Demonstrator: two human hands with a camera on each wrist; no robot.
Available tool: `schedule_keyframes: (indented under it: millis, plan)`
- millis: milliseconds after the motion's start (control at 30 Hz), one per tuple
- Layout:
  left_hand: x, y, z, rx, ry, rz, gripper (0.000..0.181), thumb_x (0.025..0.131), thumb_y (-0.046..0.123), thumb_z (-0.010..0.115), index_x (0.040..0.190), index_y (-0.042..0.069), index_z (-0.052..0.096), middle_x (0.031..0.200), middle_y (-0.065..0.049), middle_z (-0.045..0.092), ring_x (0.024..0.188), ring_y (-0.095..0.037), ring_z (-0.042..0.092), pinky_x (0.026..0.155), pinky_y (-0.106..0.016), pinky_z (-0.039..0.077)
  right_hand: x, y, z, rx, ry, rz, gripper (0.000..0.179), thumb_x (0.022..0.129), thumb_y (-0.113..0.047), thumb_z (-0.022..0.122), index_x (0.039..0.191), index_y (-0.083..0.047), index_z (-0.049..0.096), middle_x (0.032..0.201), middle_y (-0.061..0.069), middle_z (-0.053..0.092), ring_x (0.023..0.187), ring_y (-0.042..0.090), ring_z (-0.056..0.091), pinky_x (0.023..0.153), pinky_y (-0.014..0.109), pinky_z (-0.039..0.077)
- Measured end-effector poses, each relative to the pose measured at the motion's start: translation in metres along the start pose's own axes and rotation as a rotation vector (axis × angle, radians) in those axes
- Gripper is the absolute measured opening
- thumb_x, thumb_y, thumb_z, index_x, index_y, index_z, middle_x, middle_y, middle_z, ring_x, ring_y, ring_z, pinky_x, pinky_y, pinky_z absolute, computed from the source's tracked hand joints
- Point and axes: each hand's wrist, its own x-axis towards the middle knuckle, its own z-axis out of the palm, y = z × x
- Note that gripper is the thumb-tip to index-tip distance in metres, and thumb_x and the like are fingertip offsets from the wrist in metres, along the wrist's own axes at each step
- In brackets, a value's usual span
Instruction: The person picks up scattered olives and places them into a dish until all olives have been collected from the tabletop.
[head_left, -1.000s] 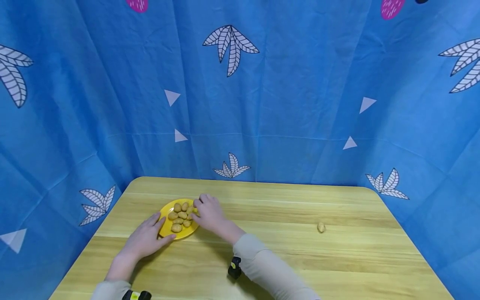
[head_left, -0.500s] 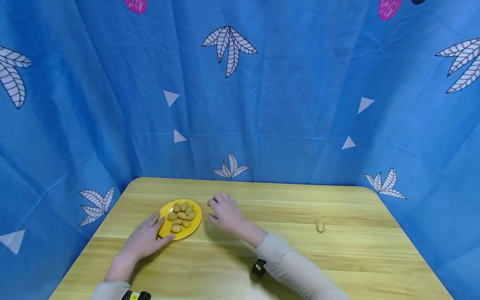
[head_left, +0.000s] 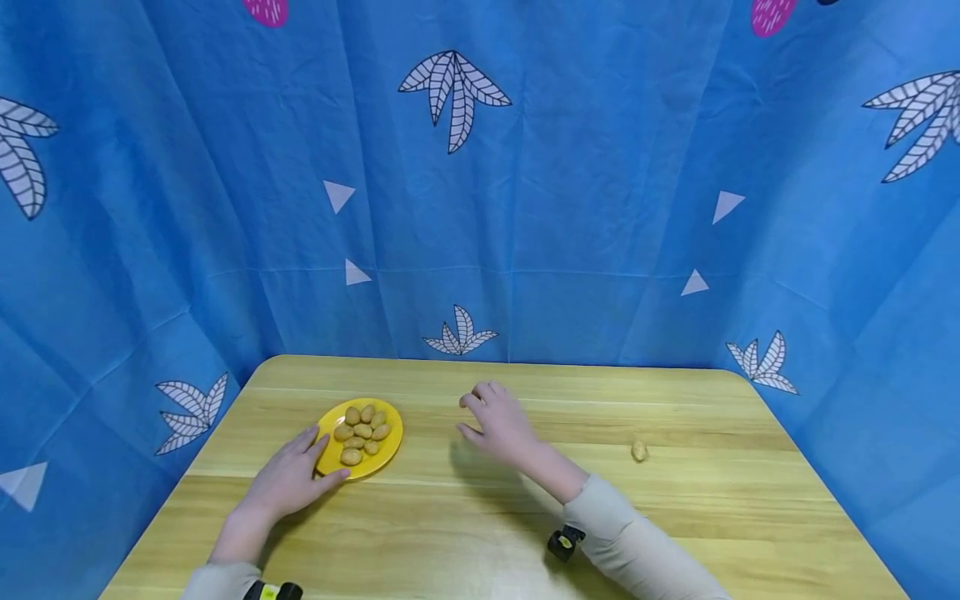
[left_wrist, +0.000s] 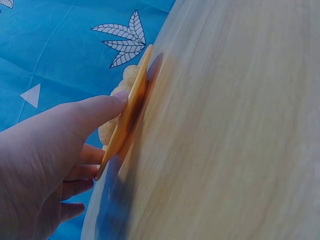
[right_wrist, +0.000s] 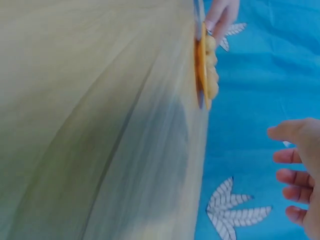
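My left hand (head_left: 288, 475) rests at the near left rim of a yellow plate (head_left: 390, 450), fingers spread along the edge. In the left wrist view the thumb (left_wrist: 102, 110) overlaps the rim, and the other fingertips come right up to it. Several small tan, oval, nut-like lumps (head_left: 363, 431) lie grouped on the plate, which sits flat on the table. To the right of the plate, my right hand (head_left: 501, 423) hangs above the table with loosely bent fingers and nothing in them. One similar tan lump (head_left: 639, 451) lies alone farther right.
The light wooden table (head_left: 450, 517) has rounded far corners. A blue curtain (head_left: 600, 208) with white leaf prints stands behind it and along both sides. Black wrist cameras sit at the left cuff (head_left: 217, 579) and the right cuff (head_left: 600, 508).
My right hand has left the lumps on the plate and moved right over the table, its fingers now free. The left hand and plate stay put; the view has shifted slightly.
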Motion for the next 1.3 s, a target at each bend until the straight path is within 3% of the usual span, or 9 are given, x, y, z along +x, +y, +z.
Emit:
schedule_keyframes:
  millis: [167, 500, 933, 1300]
  plan:
    - [0.0, 0.001, -0.001, -0.004, -0.006, -0.007, 0.085, 0.088, 0.061, 0.058, 0.135, -0.009, 0.051, 0.147, -0.032, 0.04, 0.133, -0.051, 0.041, 0.108, -0.061, 0.038, -0.016, 0.016, -0.011, 0.055, 0.063, 0.048, 0.029, 0.083, -0.029, 0.077, 0.101, -0.01, 0.065, 0.093, 0.003, 0.057, 0.086, 0.022, 0.053, 0.074, 0.039, 0.046]
    - [0.0, -0.001, 0.0, -0.006, 0.0, -0.011, 0.085, 0.088, 0.062, 0.057, 0.135, -0.009, 0.051, 0.148, -0.032, 0.039, 0.133, -0.051, 0.041, 0.108, -0.061, 0.038, -0.048, 0.043, -0.033, 0.12, 0.069, 0.218, 0.029, 0.083, -0.025, 0.077, 0.104, -0.008, 0.066, 0.099, 0.007, 0.061, 0.091, 0.025, 0.053, 0.077, 0.041, 0.045]
    - [-0.002, 0.0, 0.002, -0.022, 0.005, -0.01, 0.085, 0.088, 0.062, 0.058, 0.135, -0.009, 0.051, 0.148, -0.032, 0.039, 0.134, -0.051, 0.04, 0.108, -0.061, 0.037, -0.1, 0.085, -0.066, 0.133, 0.114, 0.461, 0.031, 0.083, -0.022, 0.077, 0.106, -0.005, 0.067, 0.095, 0.01, 0.062, 0.093, 0.029, 0.054, 0.079, 0.043, 0.045]
    - [0.0, -0.001, 0.001, -0.013, 0.008, -0.003, 0.085, 0.088, 0.062, 0.057, 0.135, -0.009, 0.051, 0.148, -0.032, 0.039, 0.134, -0.051, 0.041, 0.108, -0.061, 0.038, -0.138, 0.105, -0.082, 0.089, 0.125, 0.564, 0.032, 0.084, -0.023, 0.076, 0.107, -0.005, 0.066, 0.098, 0.015, 0.062, 0.097, 0.032, 0.053, 0.078, 0.047, 0.043]
